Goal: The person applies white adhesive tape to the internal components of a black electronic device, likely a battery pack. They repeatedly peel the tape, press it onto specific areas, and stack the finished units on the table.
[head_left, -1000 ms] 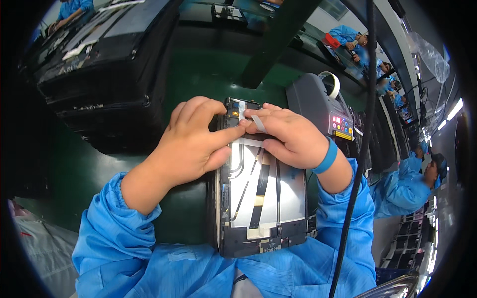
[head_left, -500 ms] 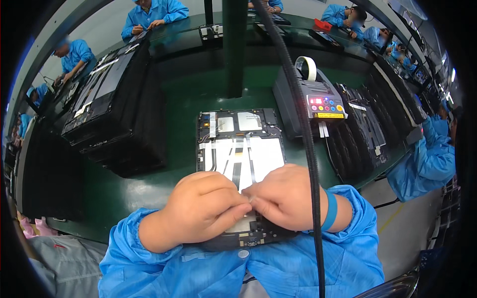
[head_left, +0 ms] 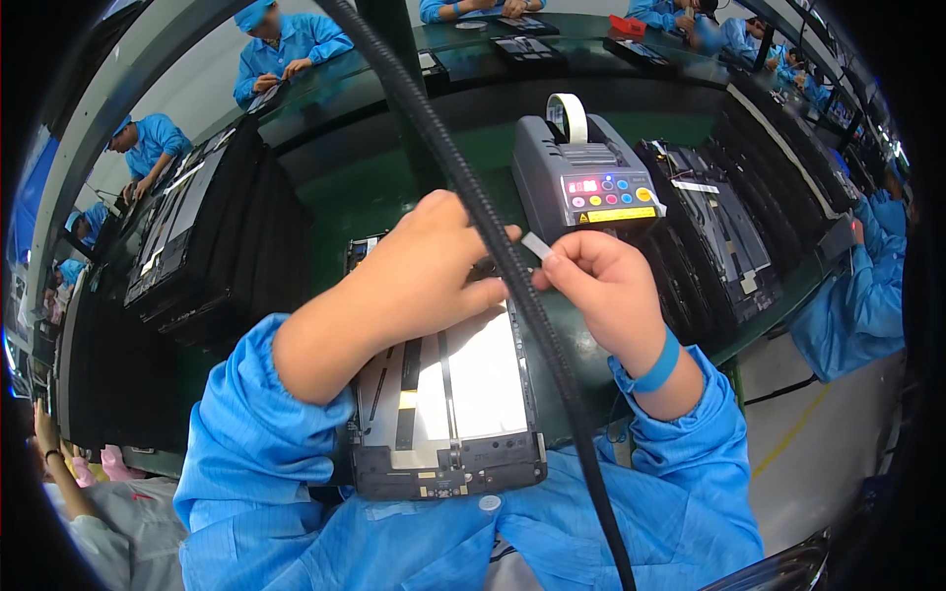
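In the head view we see the left hand [head_left: 419, 271] lying over the upper part of an opened tablet frame [head_left: 448, 394], its fingers curled and pressed together, the thumb tip close to the right hand [head_left: 596, 286]. The right hand's thumb and forefinger pinch a small white strip of tape [head_left: 537, 245], which juts up and to the left from the fingertips and hangs just above the frame's top edge; the other fingers of that hand are folded into the palm. A blue wristband [head_left: 658, 362] circles the right wrist, and both forearms wear blue sleeves [head_left: 266, 433]. The tablet frame rests flat on the green bench [head_left: 370, 192], close to our body, with its pale inner panel, dark flat cables and the connector row at its near edge in plain sight. Just behind the right hand stands a grey tape dispenser [head_left: 581, 177] with coloured buttons on its front and a white roll on top. To its right lie stacked dark trays [head_left: 724, 231] with more frames, and to the left of the bench stand tall stacks of black trays [head_left: 202, 241]. A black corrugated cable [head_left: 493, 236] hangs across the middle of the picture, in front of both hands. Other people in blue coats [head_left: 286, 39] sit along the far side and the right edge.
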